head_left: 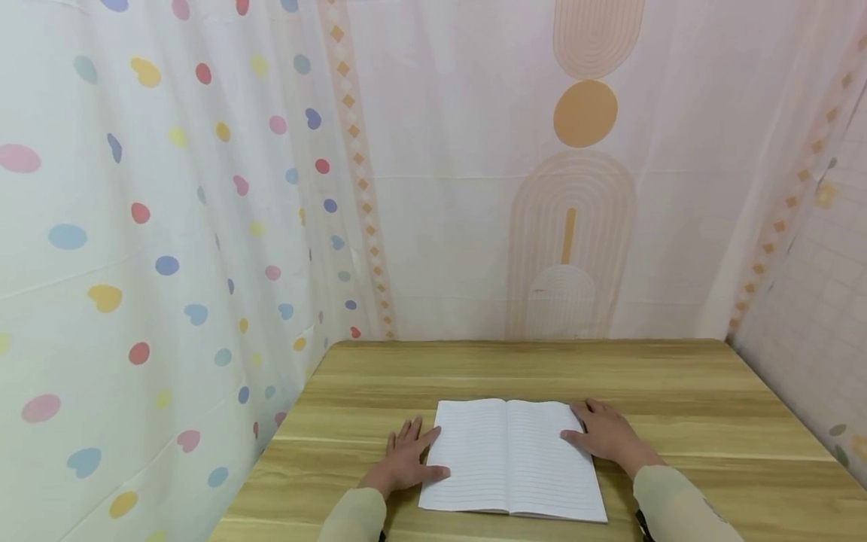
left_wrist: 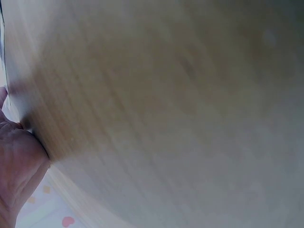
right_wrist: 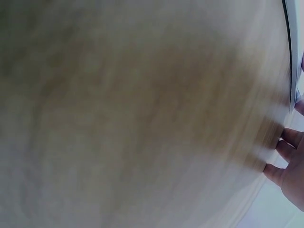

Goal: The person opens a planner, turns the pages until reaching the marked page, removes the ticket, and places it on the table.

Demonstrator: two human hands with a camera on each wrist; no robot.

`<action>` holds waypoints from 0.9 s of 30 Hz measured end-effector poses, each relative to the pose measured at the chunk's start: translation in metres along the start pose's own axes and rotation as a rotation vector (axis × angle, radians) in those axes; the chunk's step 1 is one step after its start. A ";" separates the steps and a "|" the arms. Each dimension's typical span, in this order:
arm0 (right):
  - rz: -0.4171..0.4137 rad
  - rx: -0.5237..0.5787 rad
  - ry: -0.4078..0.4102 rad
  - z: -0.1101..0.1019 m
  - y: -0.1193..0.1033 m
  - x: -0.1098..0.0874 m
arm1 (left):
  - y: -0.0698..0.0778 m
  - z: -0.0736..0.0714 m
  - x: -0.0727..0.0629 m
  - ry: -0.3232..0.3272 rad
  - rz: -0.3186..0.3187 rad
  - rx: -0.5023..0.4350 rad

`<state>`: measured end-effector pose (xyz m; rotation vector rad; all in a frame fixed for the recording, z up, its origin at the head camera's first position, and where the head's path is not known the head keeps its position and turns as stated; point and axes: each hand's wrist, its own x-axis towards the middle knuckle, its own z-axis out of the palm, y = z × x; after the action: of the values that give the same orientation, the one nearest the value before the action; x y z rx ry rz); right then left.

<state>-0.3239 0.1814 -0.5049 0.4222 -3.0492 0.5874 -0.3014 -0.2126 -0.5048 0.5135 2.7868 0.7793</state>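
Note:
An open notebook (head_left: 504, 459) with lined blank pages lies flat on the wooden table, its spine running away from me. At its left edge my left hand (head_left: 408, 461) rests with fingers spread, the thumb over the left page and the other fingers mostly on the wood. My right hand (head_left: 606, 434) lies on the upper right edge, thumb on the right page. In the left wrist view the left hand (left_wrist: 19, 161) shows at the left border, palm side down on the wood. The right wrist view catches several fingertips of the right hand (right_wrist: 292, 161) touching the tabletop.
The wood-grain table (head_left: 528, 369) reaches back to a patterned curtain (head_left: 447, 226). A dotted curtain (head_left: 203, 226) hangs along the left side, and another pale curtain (head_left: 813, 301) on the right.

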 end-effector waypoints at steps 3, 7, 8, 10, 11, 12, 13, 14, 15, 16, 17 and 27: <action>0.000 0.008 0.009 0.001 0.000 0.000 | 0.001 0.000 0.000 0.002 -0.001 0.004; -0.015 0.016 0.027 0.003 0.000 0.000 | 0.001 -0.001 -0.001 -0.003 -0.007 0.001; -0.025 0.022 0.036 0.003 0.000 0.000 | 0.002 -0.001 -0.001 -0.004 -0.007 0.000; -0.045 0.031 0.059 0.004 0.000 0.000 | 0.002 -0.001 -0.001 -0.005 -0.008 0.001; -0.052 0.043 0.070 0.004 0.000 0.000 | 0.002 -0.001 -0.001 -0.005 -0.007 -0.001; -0.063 0.050 0.082 0.005 0.000 0.001 | 0.002 -0.001 -0.001 -0.007 -0.007 -0.001; -0.067 0.061 0.093 0.005 0.000 0.001 | 0.002 -0.001 0.000 -0.008 -0.007 0.002; -0.069 0.070 0.102 0.005 0.000 0.002 | 0.002 0.000 0.000 -0.011 -0.009 0.003; -0.070 0.076 0.113 0.005 0.000 0.003 | 0.001 0.000 0.000 -0.011 -0.009 0.004; -0.069 0.090 0.124 0.005 -0.001 0.004 | 0.002 0.000 0.000 -0.012 -0.009 0.006; -0.062 0.113 0.133 0.005 -0.001 0.004 | 0.001 0.000 0.000 -0.011 -0.008 0.007; 0.045 0.439 0.139 -0.002 -0.009 0.002 | 0.001 0.001 -0.001 0.004 -0.002 0.014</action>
<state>-0.3236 0.1738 -0.4998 0.2992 -2.7897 1.2383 -0.3002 -0.2116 -0.5046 0.5129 2.7974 0.7618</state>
